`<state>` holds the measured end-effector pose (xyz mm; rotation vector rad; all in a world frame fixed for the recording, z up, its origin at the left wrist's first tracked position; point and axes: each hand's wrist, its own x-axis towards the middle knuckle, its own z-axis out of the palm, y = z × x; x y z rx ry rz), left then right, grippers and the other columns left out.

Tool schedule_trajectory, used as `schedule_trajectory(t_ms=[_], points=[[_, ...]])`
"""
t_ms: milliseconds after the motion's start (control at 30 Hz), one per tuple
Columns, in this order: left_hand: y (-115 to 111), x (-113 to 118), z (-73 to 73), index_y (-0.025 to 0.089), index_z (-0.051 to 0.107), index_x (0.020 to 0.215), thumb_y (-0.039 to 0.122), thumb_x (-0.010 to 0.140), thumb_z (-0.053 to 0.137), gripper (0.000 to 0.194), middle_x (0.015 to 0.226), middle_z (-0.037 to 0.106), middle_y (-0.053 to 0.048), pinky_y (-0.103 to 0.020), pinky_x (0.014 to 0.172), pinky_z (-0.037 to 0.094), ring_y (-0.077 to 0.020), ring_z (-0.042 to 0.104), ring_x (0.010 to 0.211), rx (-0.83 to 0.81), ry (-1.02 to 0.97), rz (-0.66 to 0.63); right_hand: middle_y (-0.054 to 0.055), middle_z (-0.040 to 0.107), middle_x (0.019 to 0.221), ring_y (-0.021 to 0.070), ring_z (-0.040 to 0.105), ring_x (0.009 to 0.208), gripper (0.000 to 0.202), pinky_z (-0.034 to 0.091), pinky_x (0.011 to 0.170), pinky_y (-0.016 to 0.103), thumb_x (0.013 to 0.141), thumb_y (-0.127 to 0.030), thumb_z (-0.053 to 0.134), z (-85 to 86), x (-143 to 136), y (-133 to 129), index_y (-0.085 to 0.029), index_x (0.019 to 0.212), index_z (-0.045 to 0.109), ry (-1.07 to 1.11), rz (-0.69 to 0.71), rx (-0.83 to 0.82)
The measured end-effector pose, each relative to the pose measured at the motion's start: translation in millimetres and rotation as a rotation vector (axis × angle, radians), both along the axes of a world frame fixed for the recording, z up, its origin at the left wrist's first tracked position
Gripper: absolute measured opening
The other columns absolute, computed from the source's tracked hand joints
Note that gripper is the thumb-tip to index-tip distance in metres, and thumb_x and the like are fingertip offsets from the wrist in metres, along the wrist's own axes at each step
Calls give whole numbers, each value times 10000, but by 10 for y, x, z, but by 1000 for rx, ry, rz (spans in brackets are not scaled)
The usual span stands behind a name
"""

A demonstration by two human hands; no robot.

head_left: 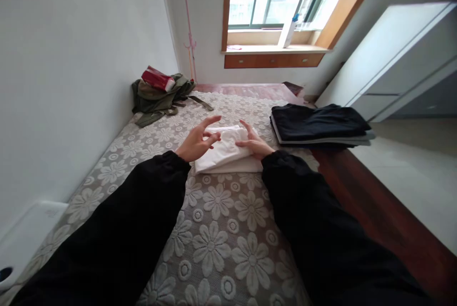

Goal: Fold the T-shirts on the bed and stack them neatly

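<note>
A folded white cloth [223,153], perhaps a garment, lies on the flower-patterned bedspread [216,244] in front of me. Over its left side hovers my left hand [198,140], fingers apart and holding nothing. My right hand [253,141] is at the cloth's right side, thumb and fingers spread; whether it touches the fabric I cannot tell. Parts of the cloth's left and right edges are hidden behind my hands.
To the right is a stack of folded dark and grey clothes [317,123] near the bed's wooden edge [378,211]. A green backpack [157,99] with a red packet [157,78] on it rests by the left wall. A white cabinet [385,54] stands beyond.
</note>
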<state>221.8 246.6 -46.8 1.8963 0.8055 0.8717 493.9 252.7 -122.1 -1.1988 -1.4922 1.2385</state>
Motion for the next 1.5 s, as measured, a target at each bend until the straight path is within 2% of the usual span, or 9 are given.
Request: schedule_trajectory(t_ms=[100,200,400,667,933,1067,1200,1333,1500], points=[[-24,-151,-327,203,622,1527,437,1040,619,540,1597,639,-165,-518,1114,649,-332,702,1361,162,55,163,75,734,1410,368,691,1329,986,487,1270,606,715,-359,843,46,80,-16,-279,1656,559,-33,14,-23],[-53,-230,-616,198,690,1438,398,1028,594,467,1557,682,-148,-590,1393,361,-336,530,1581,233,95,149,75,696,1516,379,637,1426,897,419,1329,580,732,-347,848,189,221,-94,-238,1600,650,-79,41,0],[-40,-263,-878,211,668,1528,347,1071,453,523,1702,571,-115,-662,1448,122,-342,305,1724,301,382,-9,64,509,1737,377,420,1646,989,222,1406,554,759,-419,878,182,568,-296,-235,1685,585,-286,4,30],[-55,-251,-895,212,581,1642,331,1087,384,602,1800,441,-91,-642,1452,70,-336,240,1747,323,632,-78,138,417,1788,408,310,1692,1186,182,1407,518,783,-657,942,-14,778,-383,-150,1752,483,-360,47,18],[-59,-244,-899,214,476,1727,321,1083,378,661,1833,377,-86,-631,1452,69,-342,214,1754,356,698,-67,134,373,1811,404,326,1688,1146,203,1408,539,855,-624,889,-17,873,-363,-165,1789,411,-648,153,61],[-63,-233,-878,180,458,1738,310,1078,364,680,1846,344,-97,-617,1452,83,-349,169,1763,358,733,-69,151,467,1756,455,593,1488,1115,461,1311,569,835,-623,914,146,919,-443,-169,1757,483,-760,106,50],[-83,-222,-850,157,389,1770,315,1093,319,699,1873,270,-93,-594,1455,84,-331,124,1771,390,783,-70,167,597,1636,348,777,1086,757,673,1049,570,979,-630,781,381,847,-504,-215,1602,672,-788,-103,303],[-98,-221,-840,124,294,1799,359,1111,278,728,1895,178,-102,-547,1457,76,-320,91,1775,382,845,-67,83,507,1730,369,528,1553,682,485,1294,591,1142,-714,488,308,558,-478,-302,1676,589,-838,-110,521],[-103,-226,-830,140,207,1819,396,1119,255,748,1906,121,-85,-538,1452,36,-292,51,1779,365,883,-70,26,190,1887,381,121,1748,828,204,1390,706,1143,-795,279,-193,331,-463,-328,1826,316,-1101,56,318]])
